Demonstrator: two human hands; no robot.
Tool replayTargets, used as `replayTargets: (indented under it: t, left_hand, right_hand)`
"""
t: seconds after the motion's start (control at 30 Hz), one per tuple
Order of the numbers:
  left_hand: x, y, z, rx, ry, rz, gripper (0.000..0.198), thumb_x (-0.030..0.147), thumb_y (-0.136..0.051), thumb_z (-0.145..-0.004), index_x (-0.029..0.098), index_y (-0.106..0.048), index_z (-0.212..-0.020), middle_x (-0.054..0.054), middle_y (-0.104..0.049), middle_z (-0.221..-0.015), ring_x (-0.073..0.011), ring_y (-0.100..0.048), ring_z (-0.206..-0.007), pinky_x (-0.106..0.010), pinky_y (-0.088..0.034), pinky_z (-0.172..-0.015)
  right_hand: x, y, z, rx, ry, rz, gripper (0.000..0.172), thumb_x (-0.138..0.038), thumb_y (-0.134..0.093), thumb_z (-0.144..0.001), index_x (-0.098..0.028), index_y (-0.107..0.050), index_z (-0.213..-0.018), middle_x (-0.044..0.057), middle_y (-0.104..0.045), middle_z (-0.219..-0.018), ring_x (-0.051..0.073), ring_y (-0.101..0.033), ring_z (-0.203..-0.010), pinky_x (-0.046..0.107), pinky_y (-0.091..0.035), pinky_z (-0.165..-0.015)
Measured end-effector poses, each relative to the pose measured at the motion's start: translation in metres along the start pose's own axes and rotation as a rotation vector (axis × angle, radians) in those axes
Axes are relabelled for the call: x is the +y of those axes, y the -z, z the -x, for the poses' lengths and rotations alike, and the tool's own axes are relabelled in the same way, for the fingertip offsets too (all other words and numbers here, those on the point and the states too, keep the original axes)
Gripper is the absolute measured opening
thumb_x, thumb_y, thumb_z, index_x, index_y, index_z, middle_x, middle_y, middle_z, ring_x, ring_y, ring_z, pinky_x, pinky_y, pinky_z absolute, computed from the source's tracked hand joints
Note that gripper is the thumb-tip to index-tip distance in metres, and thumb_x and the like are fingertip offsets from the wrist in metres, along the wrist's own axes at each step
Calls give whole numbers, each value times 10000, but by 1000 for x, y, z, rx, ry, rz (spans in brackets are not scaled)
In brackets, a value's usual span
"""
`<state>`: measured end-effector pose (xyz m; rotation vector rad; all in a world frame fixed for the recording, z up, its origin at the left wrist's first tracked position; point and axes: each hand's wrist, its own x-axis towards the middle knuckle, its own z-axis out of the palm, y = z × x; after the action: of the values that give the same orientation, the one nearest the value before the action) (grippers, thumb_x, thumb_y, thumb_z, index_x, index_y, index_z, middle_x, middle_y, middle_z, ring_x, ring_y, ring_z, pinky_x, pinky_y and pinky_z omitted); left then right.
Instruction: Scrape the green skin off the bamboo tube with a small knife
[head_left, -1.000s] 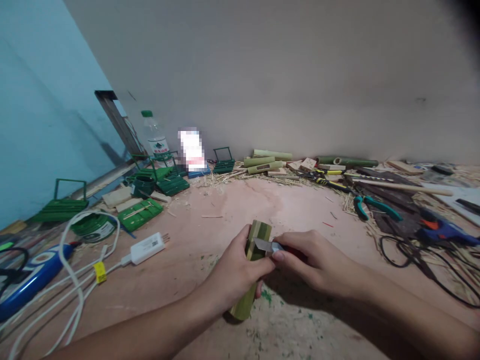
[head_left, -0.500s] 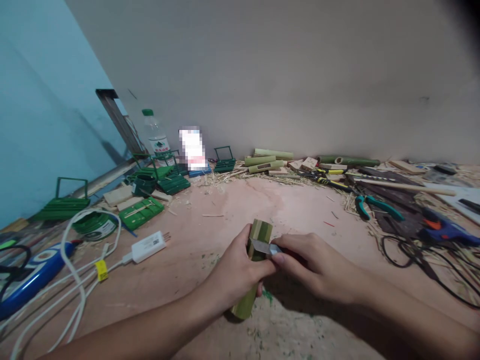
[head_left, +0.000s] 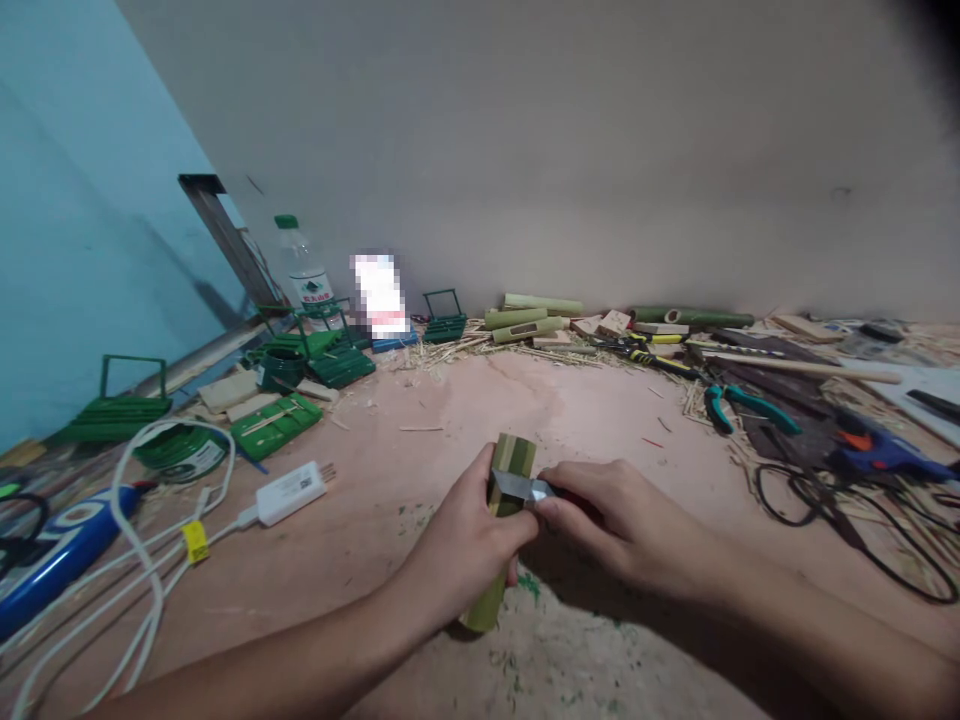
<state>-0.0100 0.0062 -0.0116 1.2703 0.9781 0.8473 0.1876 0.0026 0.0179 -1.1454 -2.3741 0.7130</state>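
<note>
My left hand (head_left: 461,550) is wrapped round a short green bamboo tube (head_left: 504,500) that stands tilted, its lower end on the pinkish tabletop (head_left: 600,410). My right hand (head_left: 615,525) is closed on a small knife (head_left: 525,488). The metal blade lies across the tube's upper part, close to my left thumb. The tube's top shows pale peeled stripes. Fine green and pale shavings lie on the table below the tube.
Green bamboo tubes (head_left: 529,318) and wood scraps line the back wall. Pliers (head_left: 739,405), a blue glue gun (head_left: 881,455) and black cables lie right. A white adapter (head_left: 289,493), white cable, blue tool (head_left: 64,545), green slatted pieces (head_left: 277,425) and a bottle (head_left: 300,270) are left.
The knife blade has crept a little leftward across the tube. Both hands and the tube have shifted slightly left and up in the view.
</note>
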Motion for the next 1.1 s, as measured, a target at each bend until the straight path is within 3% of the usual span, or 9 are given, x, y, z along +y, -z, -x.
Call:
replayTargets:
  t: [0.5,0.57,0.67,0.8,1.0,1.1]
  left_hand:
    - [4,1,0,8,22,-4,312,211,-700,-795,221,-517,-1047,85,-543,-695,-77,-498,-385,-185,-426,-342]
    - [6,-2,6,-2,28,-44,303,185,-673,-799,225,-511,-1052,88,-528,-683,-79,-488,-386,-185,-418,-345]
    - [8,-10,19,-72,25,-135,266,173,-653,-837,232,-520,-1059,79,-528,-701,-76,-501,-443,-178,-439,-397]
    - [7,-13,23,-97,83,-87,238,220,-658,-862,239,-502,-1042,85,-524,-674,-86,-505,-431,-197,-446,-402]
    - [6,-6,7,-43,78,-4,360,241,-717,-790,231,-481,-1061,102,-510,-634,-87,-472,-364,-202,-411,-347]
    - [7,-5,5,-33,82,0,359,240,-721,-779,231,-472,-1036,99,-518,-650,-83,-483,-367,-195,-409,-344]
  right_hand:
    - [-2,-2,0,52,1,33,317,-364,-463,-1088,-173,-624,-893,32,-652,-798,147,-567,-691,263,-410,-659]
    - [5,5,-4,129,-54,12,314,-371,-481,-1074,-185,-624,-866,19,-640,-751,151,-554,-671,267,-404,-641]
    - [25,24,-11,345,-201,-22,343,-424,-501,-1051,-198,-616,-819,7,-596,-666,165,-523,-633,283,-378,-595]
    - [38,44,-15,465,-279,-19,383,-455,-460,-1055,-192,-622,-828,-7,-532,-640,163,-485,-590,295,-344,-563]
    - [19,28,-12,415,-238,0,402,-457,-501,-1036,-196,-587,-743,-22,-483,-609,154,-454,-591,288,-337,-570]
    - [18,22,-10,372,-194,4,383,-447,-495,-1048,-184,-630,-804,7,-574,-684,167,-506,-655,286,-370,-600]
